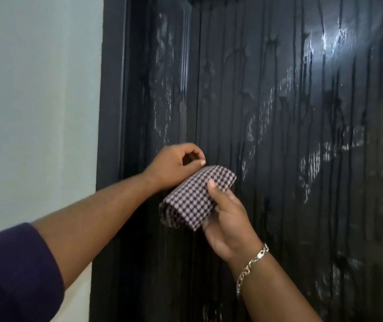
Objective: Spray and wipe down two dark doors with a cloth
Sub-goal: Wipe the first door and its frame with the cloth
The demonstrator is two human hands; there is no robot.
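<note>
A dark ribbed door (278, 112) fills most of the view, wet with streaks and patches of spray that catch the light. In front of it, near its left edge, I hold a folded checked cloth (195, 196), pink and dark. My right hand (225, 219) grips the cloth from below and the right, thumb laid on top. My left hand (174, 166) sits at the cloth's upper left corner, its fingers curled and its thumb touching the fold. No spray bottle is in view.
The dark door frame (111, 112) runs down the left of the door. A pale wall (35, 101) lies left of the frame. A metal chain bracelet (252, 263) circles my right wrist. A dark purple sleeve (11, 270) covers my upper left arm.
</note>
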